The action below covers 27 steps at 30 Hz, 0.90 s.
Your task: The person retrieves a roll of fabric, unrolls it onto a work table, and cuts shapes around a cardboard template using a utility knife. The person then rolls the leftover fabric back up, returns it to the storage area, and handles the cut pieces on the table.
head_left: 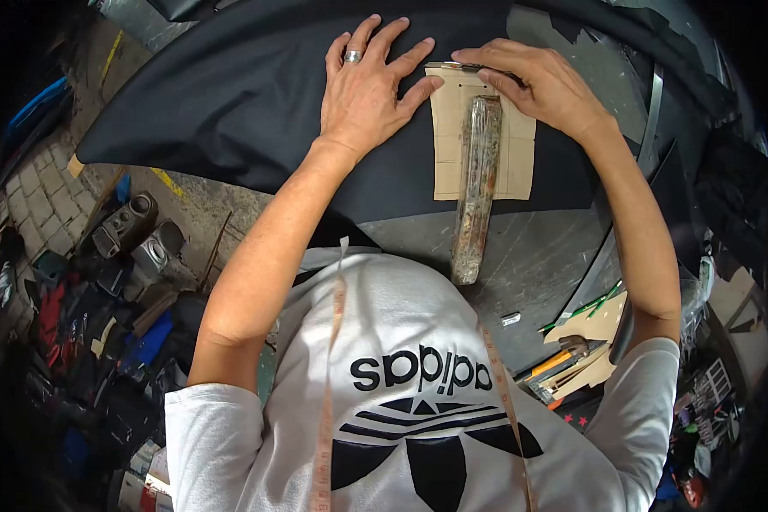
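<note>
Pinching slim tool (462, 67) in right hand (558, 88) at card's (445, 162) top edge; resting left hand (358, 104), fingers spread, beside card — could skew card by bumping bar (476, 183).

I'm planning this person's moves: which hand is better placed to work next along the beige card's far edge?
Right, probably: the right hand pinches a thin dark tool at that edge, while the left hand lies spread on black fabric, its thumb touching the card.
</note>
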Motion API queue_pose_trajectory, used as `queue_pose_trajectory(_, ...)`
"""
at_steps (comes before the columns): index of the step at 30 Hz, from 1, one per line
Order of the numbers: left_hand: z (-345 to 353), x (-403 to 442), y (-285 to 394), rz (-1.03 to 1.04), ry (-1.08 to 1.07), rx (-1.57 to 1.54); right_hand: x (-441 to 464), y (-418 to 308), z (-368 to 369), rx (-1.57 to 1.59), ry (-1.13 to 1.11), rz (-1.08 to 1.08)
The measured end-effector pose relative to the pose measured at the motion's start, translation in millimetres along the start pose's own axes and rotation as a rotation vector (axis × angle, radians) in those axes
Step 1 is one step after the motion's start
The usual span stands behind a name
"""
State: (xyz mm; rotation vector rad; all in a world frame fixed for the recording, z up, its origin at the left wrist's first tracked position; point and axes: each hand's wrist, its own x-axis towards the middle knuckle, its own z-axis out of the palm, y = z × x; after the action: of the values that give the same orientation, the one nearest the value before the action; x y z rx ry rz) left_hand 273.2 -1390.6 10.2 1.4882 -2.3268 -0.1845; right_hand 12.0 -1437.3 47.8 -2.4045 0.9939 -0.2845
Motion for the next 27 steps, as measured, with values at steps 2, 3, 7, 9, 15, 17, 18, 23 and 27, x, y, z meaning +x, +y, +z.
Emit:
queue_pose_trajectory(2, 0, 0, 0, -0.004, -0.007, -0.004, 1, 1, -1, -0.013, 0.014, -0.015)
queue_pose_trajectory(3, 0, 0, 0, -0.005, -0.010, -0.006, 2, 2, -1, -0.011, 0.008, -0.022)
queue_pose_trajectory(7, 0, 0, 0, -0.008, -0.020, 0.002, 2, 1, -3, -0.018, -0.014, -0.030)
queue_pose_trajectory(9, -1, 0, 0, -0.010, -0.021, 0.000, 3, -1, -4, -0.042, -0.029, -0.025)
queue_pose_trajectory(15, 0, 0, 0, -0.014, -0.012, -0.006, 4, 1, -7, -0.059, -0.071, -0.029)
queue_pose_trajectory(17, 0, 1, 0, -0.008, -0.004, -0.003, 6, 3, -8, -0.071, -0.076, -0.045)
queue_pose_trajectory(18, 0, 0, 1, -0.003, 0.000, 0.003, 6, 3, -9, -0.072, -0.079, -0.044)
queue_pose_trajectory(23, 0, 0, 1, -0.004, 0.005, 0.015, 11, -2, -12, -0.089, -0.081, -0.060)
queue_pose_trajectory(27, 3, 4, 1, 0.006, 0.029, 0.052, 13, -10, -20, -0.126, -0.101, -0.050)
